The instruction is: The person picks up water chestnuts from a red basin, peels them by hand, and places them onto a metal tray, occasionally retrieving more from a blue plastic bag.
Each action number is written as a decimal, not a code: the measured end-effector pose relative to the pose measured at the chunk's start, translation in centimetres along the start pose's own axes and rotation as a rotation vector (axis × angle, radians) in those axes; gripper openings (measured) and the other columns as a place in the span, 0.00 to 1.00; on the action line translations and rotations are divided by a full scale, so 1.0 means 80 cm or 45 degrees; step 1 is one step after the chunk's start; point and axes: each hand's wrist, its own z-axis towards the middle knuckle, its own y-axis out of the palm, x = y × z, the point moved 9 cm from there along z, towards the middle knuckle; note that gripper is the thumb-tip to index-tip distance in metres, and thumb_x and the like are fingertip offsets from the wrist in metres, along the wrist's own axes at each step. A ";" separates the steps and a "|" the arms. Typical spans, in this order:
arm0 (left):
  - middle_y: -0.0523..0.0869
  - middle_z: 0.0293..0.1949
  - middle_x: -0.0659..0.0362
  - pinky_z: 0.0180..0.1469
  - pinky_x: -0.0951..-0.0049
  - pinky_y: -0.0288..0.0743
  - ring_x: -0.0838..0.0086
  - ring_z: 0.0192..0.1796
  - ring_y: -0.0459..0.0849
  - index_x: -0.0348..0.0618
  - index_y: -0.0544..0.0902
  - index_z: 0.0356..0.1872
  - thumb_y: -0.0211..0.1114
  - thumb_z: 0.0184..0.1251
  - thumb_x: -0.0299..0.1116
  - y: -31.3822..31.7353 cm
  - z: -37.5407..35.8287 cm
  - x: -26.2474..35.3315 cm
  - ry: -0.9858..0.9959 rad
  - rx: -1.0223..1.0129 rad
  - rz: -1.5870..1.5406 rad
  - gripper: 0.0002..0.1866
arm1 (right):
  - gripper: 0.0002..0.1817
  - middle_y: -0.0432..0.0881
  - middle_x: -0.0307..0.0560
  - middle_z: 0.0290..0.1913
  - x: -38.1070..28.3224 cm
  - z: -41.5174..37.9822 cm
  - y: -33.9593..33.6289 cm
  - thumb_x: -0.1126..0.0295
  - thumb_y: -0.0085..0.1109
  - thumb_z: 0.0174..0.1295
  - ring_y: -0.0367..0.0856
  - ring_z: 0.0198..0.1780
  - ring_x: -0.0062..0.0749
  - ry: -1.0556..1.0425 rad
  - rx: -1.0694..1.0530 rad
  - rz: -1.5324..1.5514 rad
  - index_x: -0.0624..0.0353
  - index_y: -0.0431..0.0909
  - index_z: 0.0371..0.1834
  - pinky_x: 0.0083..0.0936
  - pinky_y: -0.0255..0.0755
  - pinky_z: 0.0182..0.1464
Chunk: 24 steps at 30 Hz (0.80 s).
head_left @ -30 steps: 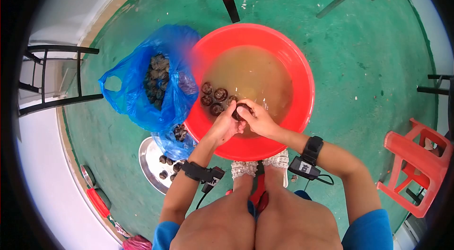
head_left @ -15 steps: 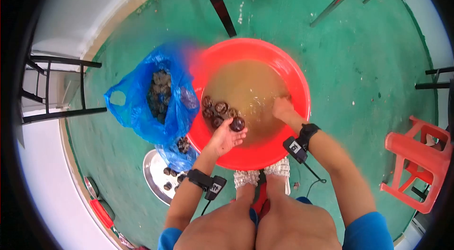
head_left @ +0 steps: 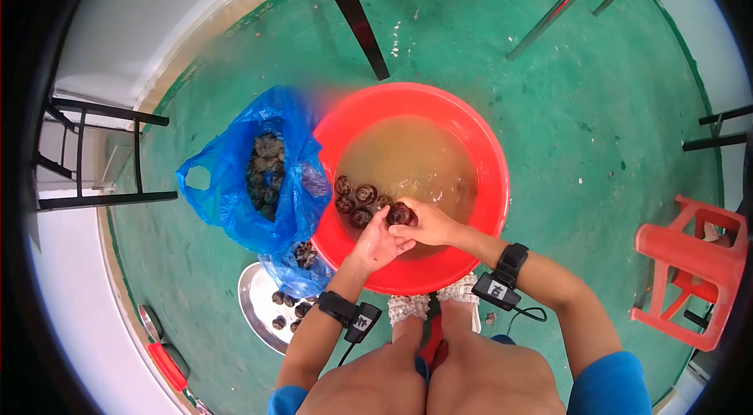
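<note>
Nearest the knees, the left hand [head_left: 375,241] cups a dark round shell [head_left: 401,215] just above the murky water, and the right hand [head_left: 427,228] closes its fingertips on the same shell from the other side. Wet and rounded, it could slip from both grips and splash back into the red basin [head_left: 490,180]. A small cluster of similar shells [head_left: 357,199] sits at the basin's left wall. Further left, the blue bag [head_left: 235,180] leans against the rim; a nudge from the left elbow might tip its contents onto the green floor [head_left: 549,101].

Green painted floor [head_left: 235,46], white wall [head_left: 149,7] — red plastic stool [head_left: 690,274], black metal rack [head_left: 86,156]
</note>
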 end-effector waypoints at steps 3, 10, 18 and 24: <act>0.77 0.38 0.60 0.42 0.70 0.69 0.73 0.39 0.76 0.46 0.69 0.44 0.44 0.60 0.50 0.008 -0.003 0.005 0.039 -0.050 0.092 0.21 | 0.24 0.75 0.51 0.32 -0.006 -0.005 0.000 0.57 0.57 0.47 0.75 0.33 0.40 -0.012 0.026 0.305 0.58 0.64 0.45 0.30 0.68 0.35; 0.76 0.39 0.59 0.42 0.71 0.69 0.72 0.40 0.76 0.45 0.68 0.44 0.43 0.61 0.50 0.021 -0.007 0.008 0.119 -0.052 0.112 0.21 | 0.20 0.75 0.52 0.29 -0.020 -0.017 -0.013 0.59 0.53 0.52 0.76 0.32 0.37 -0.045 0.246 0.309 0.59 0.66 0.43 0.30 0.68 0.34; 0.76 0.31 0.60 0.39 0.72 0.69 0.75 0.31 0.75 0.44 0.71 0.39 0.42 0.62 0.51 0.023 -0.008 0.011 0.176 -0.059 0.188 0.21 | 0.16 0.74 0.53 0.22 -0.008 -0.025 -0.026 0.61 0.43 0.59 0.76 0.23 0.33 0.131 0.566 0.387 0.65 0.71 0.35 0.27 0.68 0.25; 0.76 0.26 0.61 0.36 0.73 0.70 0.76 0.28 0.74 0.44 0.72 0.36 0.41 0.63 0.51 0.021 -0.010 0.017 0.198 -0.004 0.045 0.20 | 0.17 0.72 0.43 0.16 -0.006 -0.021 -0.023 0.61 0.40 0.61 0.72 0.16 0.22 0.051 0.529 0.565 0.67 0.72 0.33 0.21 0.66 0.18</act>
